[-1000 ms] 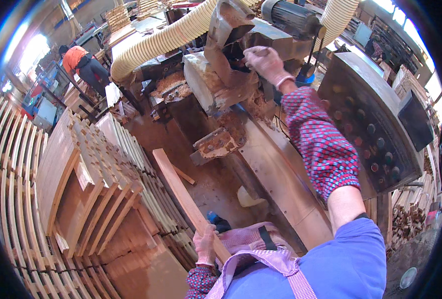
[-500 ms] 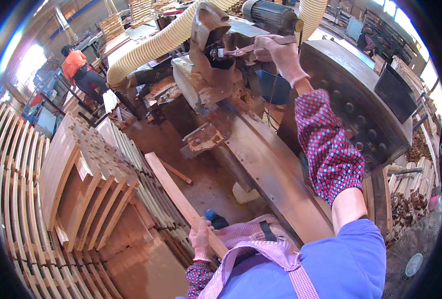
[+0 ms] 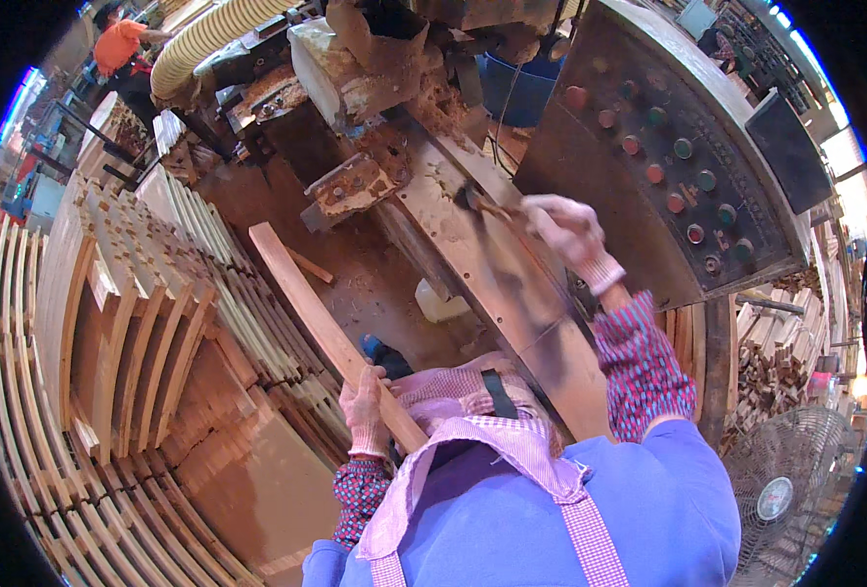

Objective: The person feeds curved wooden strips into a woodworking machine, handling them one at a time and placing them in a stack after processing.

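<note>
My left hand, in a pale work glove, is closed around a long wooden strip that slants up and away from my body. My gloved right hand grips a small brush by its wooden handle; motion smears it somewhat. The brush's dark end is low over the machine's long metal bed, where some sawdust lies. Whether its bristles touch the surface I cannot tell. Beyond the brush stands the dust-caked machine head.
A control panel with red and green buttons rises at the right. Stacks of wooden slats fill the left side. A caged fan stands at lower right, and a person in orange works at the far left.
My right hand has come down and nearer with the brush, from the machine head to over the bed. The left hand still holds the strip. The whole view has tilted downward.
</note>
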Available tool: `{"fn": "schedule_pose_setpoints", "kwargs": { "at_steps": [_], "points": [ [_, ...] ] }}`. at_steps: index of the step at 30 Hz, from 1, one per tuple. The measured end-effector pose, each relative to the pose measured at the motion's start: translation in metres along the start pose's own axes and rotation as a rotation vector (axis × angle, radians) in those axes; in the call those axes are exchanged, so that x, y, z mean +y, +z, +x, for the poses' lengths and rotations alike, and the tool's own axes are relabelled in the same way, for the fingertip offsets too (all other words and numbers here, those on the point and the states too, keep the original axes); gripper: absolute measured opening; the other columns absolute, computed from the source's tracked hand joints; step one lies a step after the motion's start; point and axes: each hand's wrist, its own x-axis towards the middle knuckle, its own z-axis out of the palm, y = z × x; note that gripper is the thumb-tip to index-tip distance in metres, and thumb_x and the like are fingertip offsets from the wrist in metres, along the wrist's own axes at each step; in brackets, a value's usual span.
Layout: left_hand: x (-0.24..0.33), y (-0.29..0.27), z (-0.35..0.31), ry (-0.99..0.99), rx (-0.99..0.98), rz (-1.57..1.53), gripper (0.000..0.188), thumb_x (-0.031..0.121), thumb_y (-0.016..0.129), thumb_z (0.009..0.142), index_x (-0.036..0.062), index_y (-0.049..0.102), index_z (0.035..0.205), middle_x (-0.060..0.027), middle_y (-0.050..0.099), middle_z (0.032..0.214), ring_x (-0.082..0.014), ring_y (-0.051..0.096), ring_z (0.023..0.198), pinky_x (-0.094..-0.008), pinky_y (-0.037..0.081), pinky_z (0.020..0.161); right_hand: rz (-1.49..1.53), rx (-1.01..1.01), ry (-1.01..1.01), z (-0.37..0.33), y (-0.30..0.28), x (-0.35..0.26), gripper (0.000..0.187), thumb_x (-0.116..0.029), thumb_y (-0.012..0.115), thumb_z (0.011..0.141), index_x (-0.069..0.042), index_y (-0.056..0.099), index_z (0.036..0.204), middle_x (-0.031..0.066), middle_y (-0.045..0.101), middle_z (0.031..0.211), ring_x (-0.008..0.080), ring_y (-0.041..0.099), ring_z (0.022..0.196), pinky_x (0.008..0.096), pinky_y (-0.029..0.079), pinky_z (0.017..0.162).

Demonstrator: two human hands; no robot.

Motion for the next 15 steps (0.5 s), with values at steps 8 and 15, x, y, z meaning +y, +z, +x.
{"fn": "schedule_pose_setpoints", "kwargs": {
  "at_steps": [8,15],
  "points": [
    [0.007,0.000,0.026,-0.011,-0.051,-0.010,0.029,0.023,0.066,0.088,0.0028,0.058,0.108,-0.0063,0.063,0.082,-0.0161,0.062,0.060,-0.0295,0.053,0.055,-0.034,-0.090,0.287,-0.024,-0.058,-0.122,0.011,-0.009,0.065,0.090,-0.004,0.073,0.096,0.0022,0.071,0.085,0.0068,0.063,0.070,0.0217,0.052,0.065],
    [0.029,0.001,0.053,0.048,-0.073,-0.037,0.025,0.016,0.062,0.092,0.0035,0.056,0.113,-0.0054,0.062,0.085,-0.0134,0.059,0.065,-0.0300,0.055,0.056,0.302,0.370,-0.277,0.121,-0.023,-0.177,0.018,-0.009,0.063,0.093,0.003,0.069,0.105,0.0080,0.071,0.091,0.0101,0.067,0.076,0.0217,0.054,0.068]
  ]
}}
